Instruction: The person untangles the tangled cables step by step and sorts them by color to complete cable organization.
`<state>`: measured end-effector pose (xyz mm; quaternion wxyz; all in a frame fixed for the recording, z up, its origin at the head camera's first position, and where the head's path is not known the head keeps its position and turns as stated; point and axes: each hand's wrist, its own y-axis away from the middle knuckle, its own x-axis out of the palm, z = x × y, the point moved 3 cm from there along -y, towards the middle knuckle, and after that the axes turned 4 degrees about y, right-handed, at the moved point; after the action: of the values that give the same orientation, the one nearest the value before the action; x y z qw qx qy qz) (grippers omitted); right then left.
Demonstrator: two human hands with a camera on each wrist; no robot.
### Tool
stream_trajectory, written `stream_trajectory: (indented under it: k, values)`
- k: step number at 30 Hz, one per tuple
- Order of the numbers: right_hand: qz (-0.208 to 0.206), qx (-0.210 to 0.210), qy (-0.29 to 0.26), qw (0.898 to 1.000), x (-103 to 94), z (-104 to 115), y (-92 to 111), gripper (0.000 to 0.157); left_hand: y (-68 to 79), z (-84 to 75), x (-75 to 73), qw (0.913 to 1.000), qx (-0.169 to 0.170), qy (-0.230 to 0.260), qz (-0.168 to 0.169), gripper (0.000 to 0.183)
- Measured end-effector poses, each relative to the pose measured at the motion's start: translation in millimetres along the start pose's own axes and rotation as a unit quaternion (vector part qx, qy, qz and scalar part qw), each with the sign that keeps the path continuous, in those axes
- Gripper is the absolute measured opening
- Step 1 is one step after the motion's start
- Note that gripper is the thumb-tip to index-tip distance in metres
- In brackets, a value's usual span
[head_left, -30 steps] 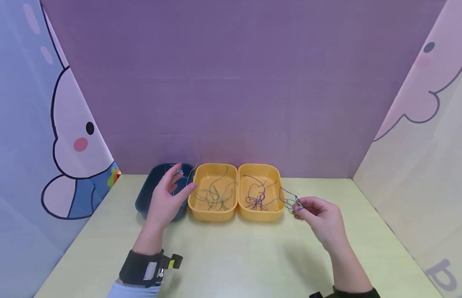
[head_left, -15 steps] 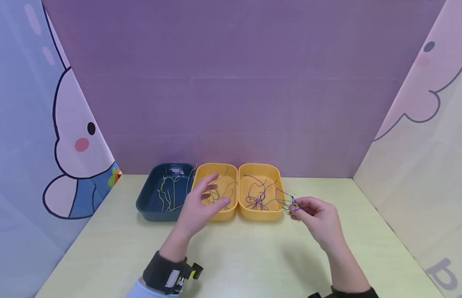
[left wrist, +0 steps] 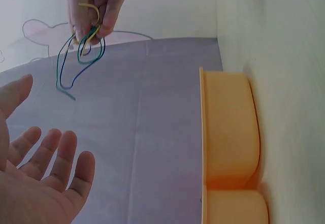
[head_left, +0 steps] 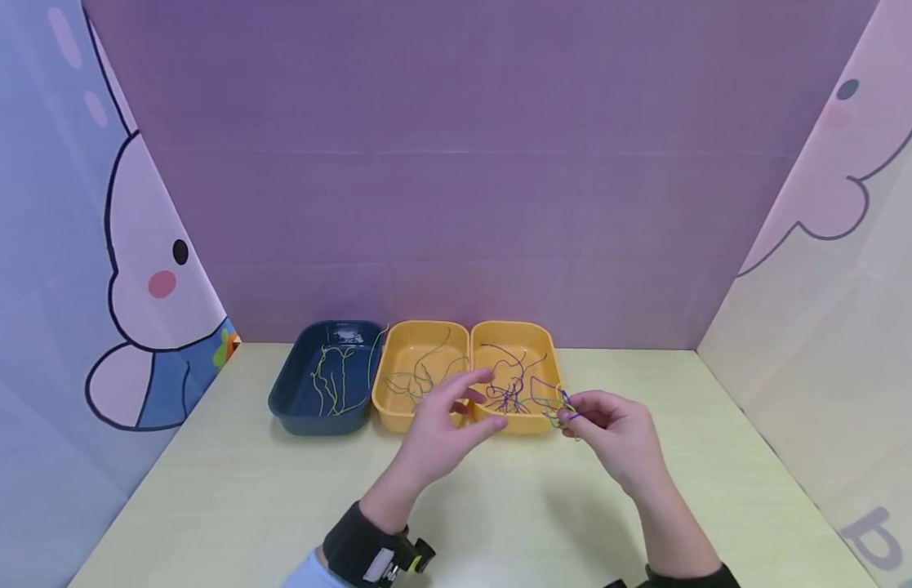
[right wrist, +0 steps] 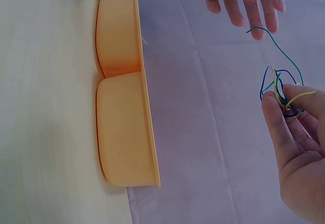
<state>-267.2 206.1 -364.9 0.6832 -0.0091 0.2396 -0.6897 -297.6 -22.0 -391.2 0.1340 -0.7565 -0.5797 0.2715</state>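
My right hand [head_left: 620, 437] pinches a tangled bundle of thin wires [right wrist: 281, 97], blue, green and yellow, between thumb and fingertips. One green end sticks out of the bundle toward the left hand. My left hand [head_left: 444, 433] holds nothing; its fingers are spread and slightly bent, in front of the two yellow boxes and a short way left of the bundle. Behind the hands, the right yellow box [head_left: 514, 423] has purple-blue wires [head_left: 509, 396] in it. Green wires [head_left: 419, 380] lie in the middle yellow box [head_left: 385, 415], partly hidden by the left hand.
At the left end of the row stands a dark blue box [head_left: 286, 400] with yellow wires [head_left: 331, 384] inside, one leaning over its right rim. All three boxes stand side by side on the pale table [head_left: 206, 490], close to the purple backdrop [head_left: 456, 163].
My left hand has moved right, from over the dark blue box past the middle box toward the bundle. The right hand, still pinching the wires, has shifted slightly left.
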Motion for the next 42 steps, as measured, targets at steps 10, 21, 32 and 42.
stream_trajectory:
  k: [10,21,32,42]
  values:
    - [0.008,-0.005,0.008,1.0,4.6,2.4,2.1,0.011,0.2,-0.7,12.8,0.9997,-0.002,-0.025,-0.002,0.029]
    - [0.016,-0.013,0.023,1.0,7.5,6.8,3.8,0.01,0.2,-1.0,12.0,0.9979,-0.016,-0.052,0.035,0.017]
    - [0.024,-0.003,0.028,0.999,9.4,7.2,3.8,0.01,0.3,0.2,7.9,0.9935,-0.056,-0.075,0.064,0.009]
    - [0.01,-0.007,0.039,0.999,4.2,7.9,2.9,0.008,-1.2,3.5,-10.4,0.9942,-0.078,-0.069,0.03,0.013]
